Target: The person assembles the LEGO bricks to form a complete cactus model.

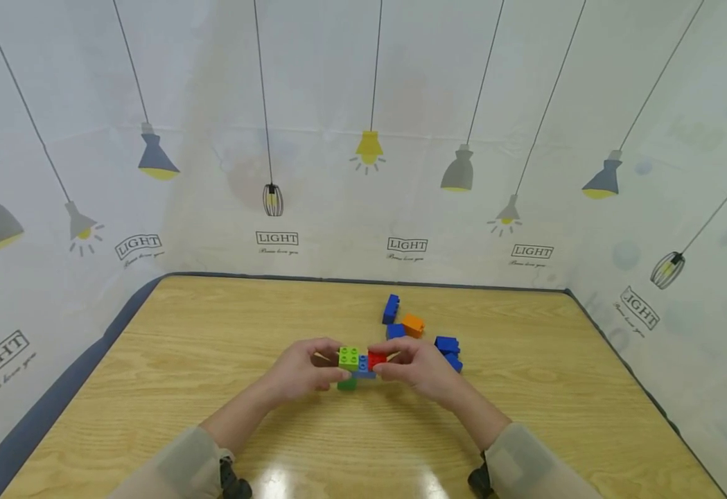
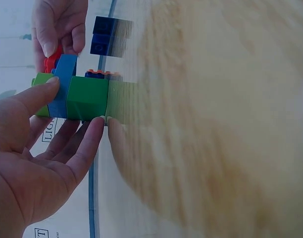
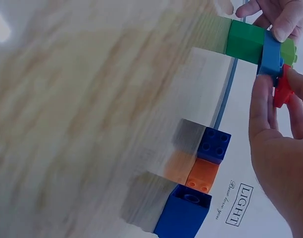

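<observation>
A small stack of toy building bricks stands at mid-table between the two hands. Its dark green brick [image 2: 87, 98] is lowest, close to the tabletop. A longer blue brick [image 2: 65, 84] lies across it, overhanging to the right. On top at the left sits a light green brick [image 1: 348, 357]. My left hand [image 1: 301, 369] holds the stack from the left, its thumb at the blue and light green bricks. With thumb and fingers, my right hand [image 1: 424, 364] pinches a red brick [image 3: 282, 90] at the blue brick's overhanging end, beside the light green one.
Behind the right hand lie loose bricks: a dark blue one [image 1: 391, 309], an orange one [image 1: 413, 325] and another blue one [image 1: 396, 331]. Farther right, more blue bricks [image 1: 447, 344] sit close together. A lamp-printed curtain [image 1: 338, 208] rises behind the wooden table [image 1: 244, 312].
</observation>
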Available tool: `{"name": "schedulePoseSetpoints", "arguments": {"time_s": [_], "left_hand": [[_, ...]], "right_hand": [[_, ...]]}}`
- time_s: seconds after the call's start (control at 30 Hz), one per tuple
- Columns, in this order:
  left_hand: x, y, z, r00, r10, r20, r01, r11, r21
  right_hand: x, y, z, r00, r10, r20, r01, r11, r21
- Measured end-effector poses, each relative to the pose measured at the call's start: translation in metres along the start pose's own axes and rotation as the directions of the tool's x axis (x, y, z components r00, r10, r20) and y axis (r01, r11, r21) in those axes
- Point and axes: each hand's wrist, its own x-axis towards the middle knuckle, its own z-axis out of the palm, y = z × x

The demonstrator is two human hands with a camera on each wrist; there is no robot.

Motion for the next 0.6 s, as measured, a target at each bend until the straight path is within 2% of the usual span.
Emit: {"name": "schedulePoseSetpoints", "arguments": {"time_s": [0.6], "left_hand": [[0.0011, -0.0009, -0.0010, 1.000, 0.011, 0.010, -0.011, 1.000, 0.016]], "right_hand": [[0.0005, -0.0001, 0.0018, 1.000, 0.019, -0.005, -0.019, 1.000, 0.012]]}}
